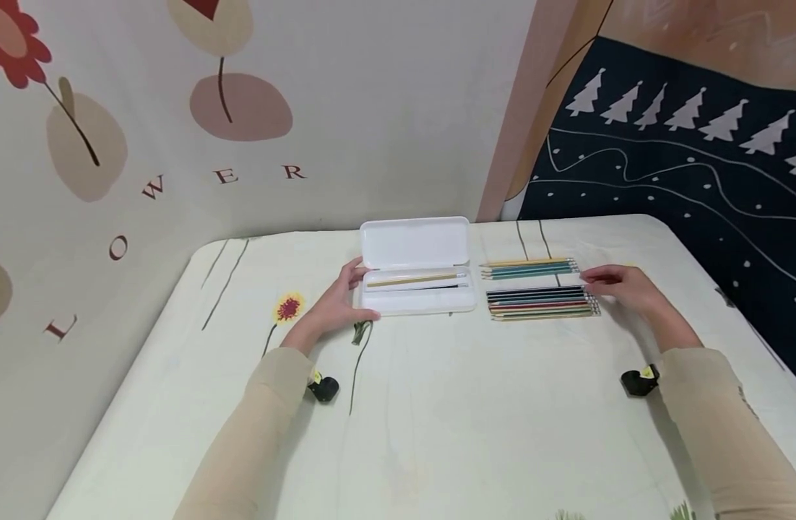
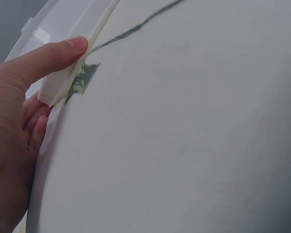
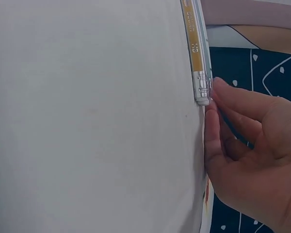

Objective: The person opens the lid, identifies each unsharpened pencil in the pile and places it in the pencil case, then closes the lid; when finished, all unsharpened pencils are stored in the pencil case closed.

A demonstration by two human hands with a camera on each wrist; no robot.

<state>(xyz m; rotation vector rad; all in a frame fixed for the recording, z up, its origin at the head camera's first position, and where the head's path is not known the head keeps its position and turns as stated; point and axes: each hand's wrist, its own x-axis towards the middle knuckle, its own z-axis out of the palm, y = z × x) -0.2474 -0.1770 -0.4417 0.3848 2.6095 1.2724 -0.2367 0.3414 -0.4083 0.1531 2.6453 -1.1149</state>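
Observation:
An open white case [image 1: 414, 244] holds a few slim pencils [image 1: 411, 280] in its lower half. My left hand [image 1: 336, 303] grips the case's left end, with the thumb over the front edge; in the left wrist view the thumb [image 2: 63, 53] presses on the rim [image 2: 63, 87], other fingers behind it. Right of the case lie two rows of pencils, teal and yellow ones [image 1: 531, 271] at the back, dark, red and tan ones [image 1: 541, 302] in front. My right hand [image 1: 615, 282] is at the back row's right end, its fingertips beside the pencil ends [image 3: 202, 90], partly hidden.
The pencils and case lie on a pale cloth [image 1: 476, 419] printed with flowers and stems. Behind stands a light printed wall covering [image 1: 385, 130], and at the right a dark one with white trees [image 1: 664, 166]. A small black device sits at each wrist.

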